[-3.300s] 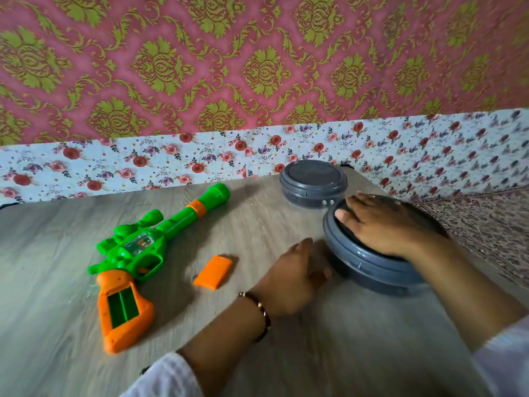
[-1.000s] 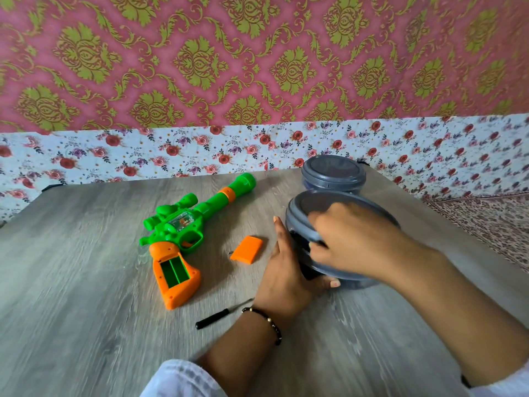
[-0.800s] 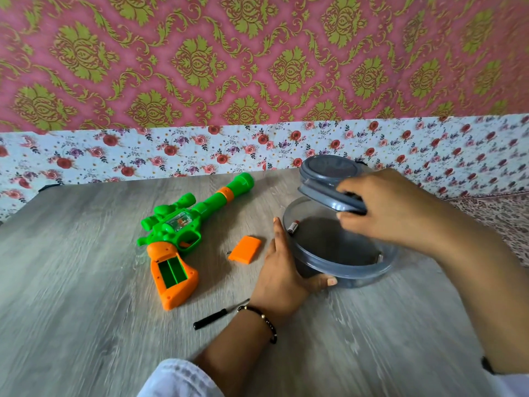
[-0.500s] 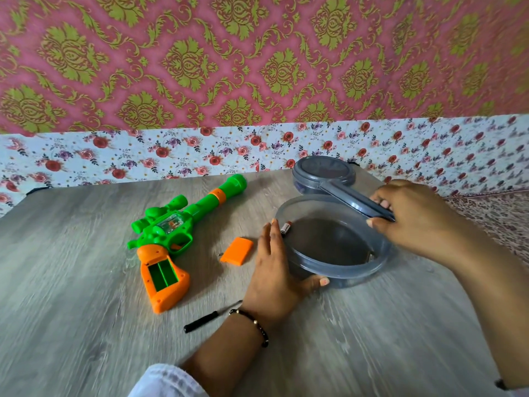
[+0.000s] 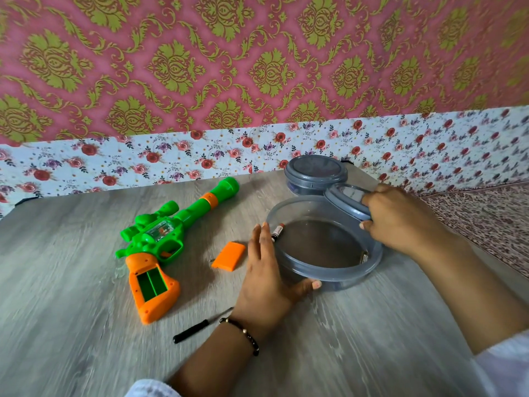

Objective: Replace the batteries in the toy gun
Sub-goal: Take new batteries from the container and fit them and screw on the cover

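On the grey wood-grain table, your left hand steadies, fingers straight, the open round grey plastic tub; your right hand grips its grey lid. Two half-hidden batteries inside.

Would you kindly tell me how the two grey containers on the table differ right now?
The large container stands open, its lid gripped by the right hand; the small container is lidded. The large one is steadied by the left hand; the small one stands untouched behind. Both are round grey plastic.
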